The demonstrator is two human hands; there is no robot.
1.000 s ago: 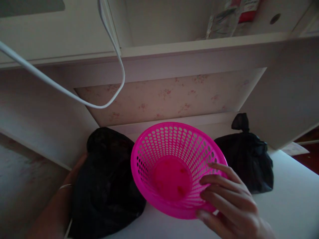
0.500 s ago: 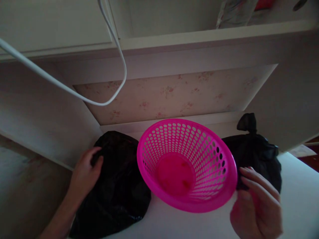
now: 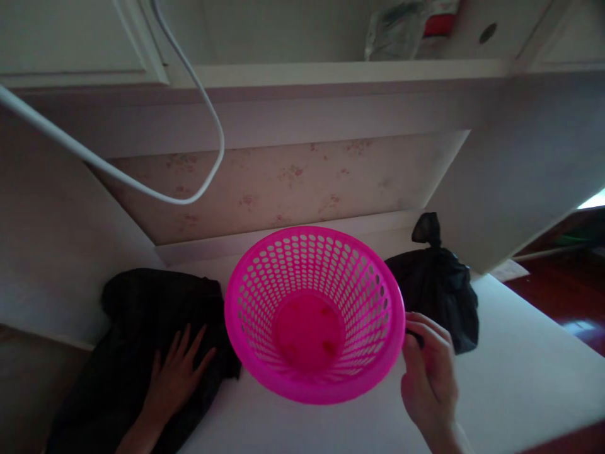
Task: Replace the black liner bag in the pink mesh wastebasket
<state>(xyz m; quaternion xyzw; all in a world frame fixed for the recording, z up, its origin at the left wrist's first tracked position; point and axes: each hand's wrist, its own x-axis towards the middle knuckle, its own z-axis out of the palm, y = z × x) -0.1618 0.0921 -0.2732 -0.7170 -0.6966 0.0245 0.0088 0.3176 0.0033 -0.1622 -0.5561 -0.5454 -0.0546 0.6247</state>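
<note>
A bright pink perforated plastic basket (image 3: 314, 378) sits on the white surface, with a few small reddish marks on its bottom. My left hand (image 3: 177, 378) lies with fingers spread on a loose black plastic bag (image 3: 155, 302) left of the basket. Close beside the basket's right rim, my right hand (image 3: 432, 372) is closed, thumb against fingers. Something small and dark shows between those fingers, too hidden to name. Behind that hand stands a second black bag (image 3: 442, 287), knotted at the top.
A white cable (image 3: 142, 183) hangs in a loop at upper left. Above, a shelf (image 3: 350, 72) holds a clear plastic package (image 3: 394, 31) and a red item (image 3: 439, 25). A flowered panel (image 3: 293, 183) backs the white tabletop (image 3: 515, 353). Reddish floor (image 3: 558, 296) shows at right.
My left hand was pinching the left black bag near its top; now it lies flat on the bag, which has flattened and spread leftward. The view has shifted right. My right hand stays beside the basket.
</note>
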